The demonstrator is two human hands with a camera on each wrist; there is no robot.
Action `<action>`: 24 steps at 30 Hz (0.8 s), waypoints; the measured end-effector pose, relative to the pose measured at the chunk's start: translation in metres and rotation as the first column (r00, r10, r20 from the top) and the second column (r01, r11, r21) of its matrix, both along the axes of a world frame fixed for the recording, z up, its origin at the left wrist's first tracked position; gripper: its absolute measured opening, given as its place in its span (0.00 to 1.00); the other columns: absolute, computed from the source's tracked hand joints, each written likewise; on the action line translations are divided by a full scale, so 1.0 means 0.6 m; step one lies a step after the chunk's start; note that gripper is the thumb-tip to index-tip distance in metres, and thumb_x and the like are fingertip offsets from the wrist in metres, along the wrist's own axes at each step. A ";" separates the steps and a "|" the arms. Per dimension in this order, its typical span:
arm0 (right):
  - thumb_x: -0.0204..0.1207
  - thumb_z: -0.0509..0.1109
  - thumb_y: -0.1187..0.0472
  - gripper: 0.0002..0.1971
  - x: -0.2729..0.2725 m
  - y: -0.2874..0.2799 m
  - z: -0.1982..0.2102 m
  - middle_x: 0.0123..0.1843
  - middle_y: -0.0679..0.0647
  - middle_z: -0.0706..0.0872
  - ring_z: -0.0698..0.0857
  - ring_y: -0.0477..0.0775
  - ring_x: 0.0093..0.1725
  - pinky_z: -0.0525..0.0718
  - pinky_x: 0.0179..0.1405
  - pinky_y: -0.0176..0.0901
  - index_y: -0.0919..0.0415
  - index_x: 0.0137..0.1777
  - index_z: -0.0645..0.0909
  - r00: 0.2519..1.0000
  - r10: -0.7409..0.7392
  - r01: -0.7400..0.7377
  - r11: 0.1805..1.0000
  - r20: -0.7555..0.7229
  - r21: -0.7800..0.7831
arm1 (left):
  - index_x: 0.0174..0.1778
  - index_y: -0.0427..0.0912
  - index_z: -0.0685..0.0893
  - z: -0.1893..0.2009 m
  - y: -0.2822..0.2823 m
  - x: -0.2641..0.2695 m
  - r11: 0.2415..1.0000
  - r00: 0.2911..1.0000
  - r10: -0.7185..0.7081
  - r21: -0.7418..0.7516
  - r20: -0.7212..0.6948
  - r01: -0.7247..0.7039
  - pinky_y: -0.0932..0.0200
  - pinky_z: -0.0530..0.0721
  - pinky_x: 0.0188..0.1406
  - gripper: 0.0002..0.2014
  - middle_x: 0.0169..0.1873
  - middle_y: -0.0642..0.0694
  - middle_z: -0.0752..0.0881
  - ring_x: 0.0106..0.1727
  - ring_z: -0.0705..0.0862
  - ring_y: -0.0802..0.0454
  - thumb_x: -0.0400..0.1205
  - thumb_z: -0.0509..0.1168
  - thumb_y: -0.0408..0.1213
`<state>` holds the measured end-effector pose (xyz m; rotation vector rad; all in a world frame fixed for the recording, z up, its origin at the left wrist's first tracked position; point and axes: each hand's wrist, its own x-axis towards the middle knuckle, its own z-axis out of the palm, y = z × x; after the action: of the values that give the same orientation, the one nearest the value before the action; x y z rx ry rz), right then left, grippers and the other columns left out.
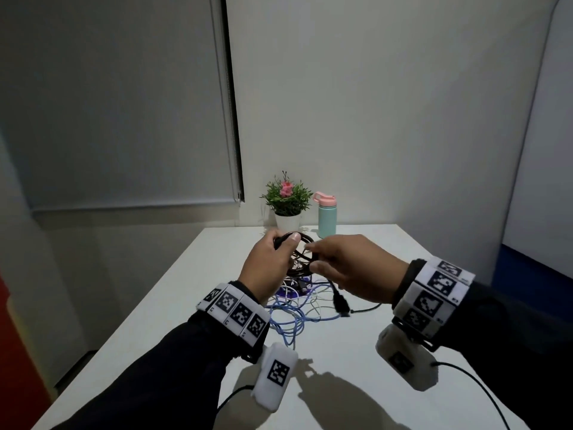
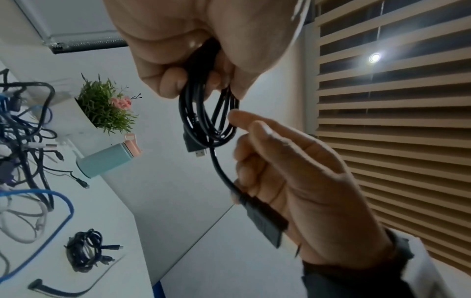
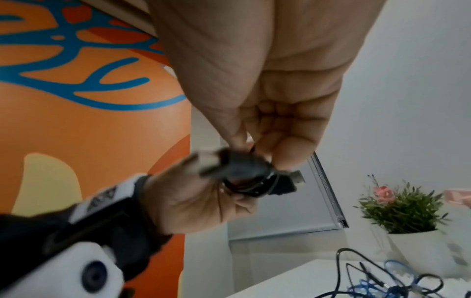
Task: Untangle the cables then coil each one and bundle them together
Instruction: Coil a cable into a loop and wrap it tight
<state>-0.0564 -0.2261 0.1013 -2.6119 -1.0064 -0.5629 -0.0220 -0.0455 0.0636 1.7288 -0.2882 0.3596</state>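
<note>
Left-wrist view alone — coiled bundle (image 2: 85, 250) tabled.

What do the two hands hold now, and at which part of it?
Both hold one black cable. The left hand grips the top of its coiled loops; the right hand holds the free end near the connector.

The head camera looks forward and down over the table (image 1: 356, 352). Both wrist cameras sit close under their hands, tilted upward. All 3 views share the plant (image 1: 286, 197).
</note>
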 end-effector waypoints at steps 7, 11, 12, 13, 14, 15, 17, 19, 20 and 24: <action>0.80 0.72 0.55 0.06 0.013 0.006 -0.008 0.40 0.46 0.86 0.82 0.44 0.39 0.74 0.39 0.40 0.55 0.51 0.88 0.972 -0.045 0.086 0.981 -0.231 0.174 | 0.41 0.39 0.77 0.013 -0.015 -0.033 0.913 0.941 -0.334 -0.263 -0.044 0.312 0.62 0.72 0.28 0.16 0.20 0.55 0.74 0.23 0.71 0.57 0.90 0.58 0.45; 0.82 0.69 0.64 0.04 0.006 0.000 -0.011 0.39 0.61 0.79 0.74 0.53 0.39 0.70 0.45 0.48 0.61 0.45 0.81 0.756 0.288 0.128 0.816 -0.588 0.563 | 0.45 0.38 0.77 0.010 -0.001 -0.028 0.956 0.962 -0.273 -0.109 -0.001 0.272 0.57 0.71 0.31 0.13 0.22 0.54 0.72 0.26 0.69 0.54 0.90 0.58 0.43; 0.83 0.68 0.65 0.05 0.004 -0.002 -0.009 0.41 0.61 0.77 0.73 0.55 0.41 0.68 0.47 0.50 0.61 0.45 0.79 0.707 0.348 0.134 0.789 -0.616 0.600 | 0.47 0.38 0.78 0.007 0.006 -0.025 0.966 0.966 -0.256 -0.017 0.026 0.257 0.55 0.72 0.33 0.12 0.23 0.53 0.74 0.28 0.71 0.53 0.91 0.58 0.43; 0.83 0.67 0.65 0.05 0.001 -0.005 -0.006 0.42 0.61 0.77 0.72 0.56 0.43 0.67 0.49 0.51 0.61 0.45 0.79 0.676 0.378 0.134 0.781 -0.632 0.610 | 0.47 0.39 0.79 0.004 0.012 -0.023 0.967 0.967 -0.248 0.072 0.060 0.244 0.56 0.72 0.34 0.12 0.24 0.51 0.75 0.28 0.73 0.52 0.91 0.58 0.43; 0.83 0.66 0.65 0.05 -0.002 -0.007 -0.004 0.44 0.60 0.77 0.71 0.57 0.46 0.66 0.51 0.51 0.61 0.45 0.79 0.657 0.395 0.130 0.780 -0.643 0.612 | 0.47 0.40 0.79 0.002 0.017 -0.022 0.961 0.964 -0.250 0.143 0.095 0.235 0.57 0.73 0.33 0.12 0.24 0.52 0.77 0.28 0.74 0.53 0.91 0.59 0.44; 0.83 0.66 0.65 0.06 -0.005 -0.008 -0.001 0.44 0.60 0.77 0.71 0.56 0.46 0.67 0.51 0.49 0.60 0.44 0.79 0.648 0.400 0.125 0.783 -0.648 0.609 | 0.47 0.42 0.79 0.001 0.021 -0.022 0.954 0.959 -0.253 0.198 0.130 0.225 0.59 0.73 0.32 0.12 0.25 0.54 0.77 0.28 0.74 0.55 0.90 0.59 0.45; 0.83 0.67 0.64 0.06 -0.008 -0.008 0.008 0.41 0.55 0.81 0.75 0.51 0.44 0.71 0.47 0.40 0.60 0.43 0.80 0.683 0.350 0.131 0.805 -0.642 0.578 | 0.45 0.50 0.80 0.003 0.027 -0.019 0.936 0.954 -0.223 0.318 0.201 0.152 0.62 0.72 0.30 0.10 0.25 0.57 0.79 0.28 0.74 0.57 0.88 0.60 0.49; 0.83 0.68 0.59 0.09 -0.008 -0.004 0.018 0.41 0.53 0.83 0.77 0.46 0.42 0.72 0.43 0.39 0.62 0.44 0.82 0.785 0.151 0.162 0.886 -0.601 0.434 | 0.45 0.55 0.80 0.006 0.030 -0.013 0.884 0.947 -0.155 0.468 0.281 0.006 0.61 0.73 0.32 0.09 0.29 0.58 0.82 0.31 0.77 0.59 0.89 0.60 0.51; 0.84 0.67 0.55 0.12 -0.004 -0.002 0.022 0.40 0.54 0.82 0.76 0.48 0.40 0.71 0.42 0.43 0.63 0.44 0.82 0.823 0.046 0.186 0.920 -0.566 0.345 | 0.47 0.53 0.80 0.008 0.030 -0.011 0.848 0.939 -0.130 0.526 0.317 -0.060 0.59 0.75 0.34 0.10 0.31 0.57 0.84 0.33 0.80 0.58 0.89 0.59 0.51; 0.85 0.62 0.52 0.17 0.006 0.007 0.032 0.35 0.57 0.75 0.71 0.55 0.37 0.66 0.42 0.50 0.58 0.35 0.75 0.847 -0.016 0.228 0.914 -0.532 0.335 | 0.51 0.46 0.79 0.022 0.025 -0.006 0.765 0.910 -0.065 0.606 0.410 -0.218 0.52 0.77 0.36 0.15 0.34 0.49 0.86 0.37 0.83 0.48 0.90 0.56 0.53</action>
<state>-0.0527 -0.2218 0.1207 -2.2802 -0.4885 -0.0452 -0.0257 -0.0304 0.0770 2.3435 -0.7149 0.7593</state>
